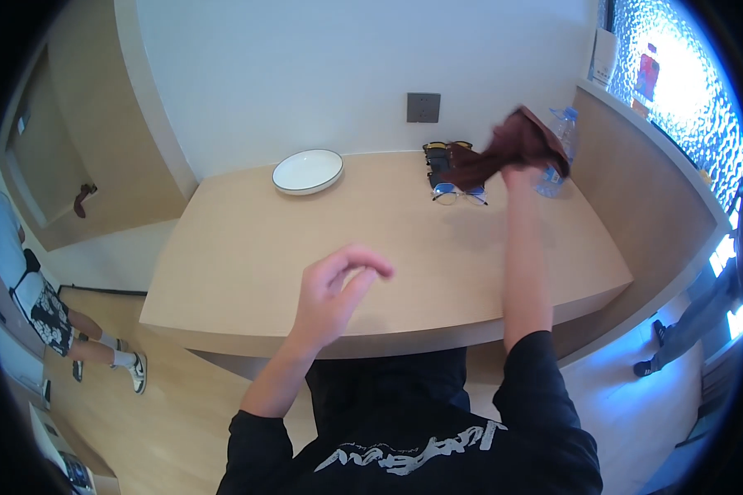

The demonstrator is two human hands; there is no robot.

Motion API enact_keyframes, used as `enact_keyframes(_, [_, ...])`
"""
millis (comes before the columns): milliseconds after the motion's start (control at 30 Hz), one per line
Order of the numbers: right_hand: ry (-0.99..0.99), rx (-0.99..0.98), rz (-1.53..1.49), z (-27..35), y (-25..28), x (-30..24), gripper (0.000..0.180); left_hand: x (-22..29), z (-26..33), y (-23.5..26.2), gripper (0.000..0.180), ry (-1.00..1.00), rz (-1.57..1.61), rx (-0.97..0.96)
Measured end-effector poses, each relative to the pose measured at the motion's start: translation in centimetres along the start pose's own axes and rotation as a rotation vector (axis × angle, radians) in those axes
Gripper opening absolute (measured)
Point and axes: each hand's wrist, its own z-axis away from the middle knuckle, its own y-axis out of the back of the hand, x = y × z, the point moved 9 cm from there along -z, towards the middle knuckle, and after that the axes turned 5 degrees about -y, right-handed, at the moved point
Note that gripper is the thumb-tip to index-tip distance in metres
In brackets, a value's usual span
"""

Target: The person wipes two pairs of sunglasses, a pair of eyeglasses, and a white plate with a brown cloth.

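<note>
At the far right of the table, my right hand grips a dark maroon cloth, whose folds are bunched and blurred by motion. Behind the cloth, and partly hidden by it, stands a clear plastic bottle with a blue cap. Just left of the cloth several pairs of glasses lie in a column; the nearest are clear-lensed eyeglasses, while darker sunglasses sit behind them and are partly covered. My left hand hovers over the near table edge, fingers curved, thumb apart, holding nothing.
A shallow white dish with a dark rim sits at the back left, near the wall. A wooden partition bounds the table's right side. On its ledge stands a bottle of reddish drink. Other people stand at the far left and far right.
</note>
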Motion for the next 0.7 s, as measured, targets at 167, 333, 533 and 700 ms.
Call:
enact_keyframes(167, [0.223,0.242,0.194,-3.8,14.9,-6.4,0.039,10.4,1.5,-5.0,0.041,-0.332,0.507,-0.178])
enact_keyframes(333, [0.221,0.340,0.369,-3.9,22.6,-6.1,0.038,14.9,-1.3,-10.5,0.022,-0.397,0.774,-0.456])
enact_keyframes(533, [0.209,0.254,0.557,-4.7,24.4,-5.1,0.037,15.1,-1.2,-12.3,0.019,-0.430,1.022,-0.509])
enact_keyframes(700, [0.187,0.158,0.649,-5.6,24.8,-3.5,0.036,15.0,0.0,-12.1,0.019,-0.452,1.071,-0.467])
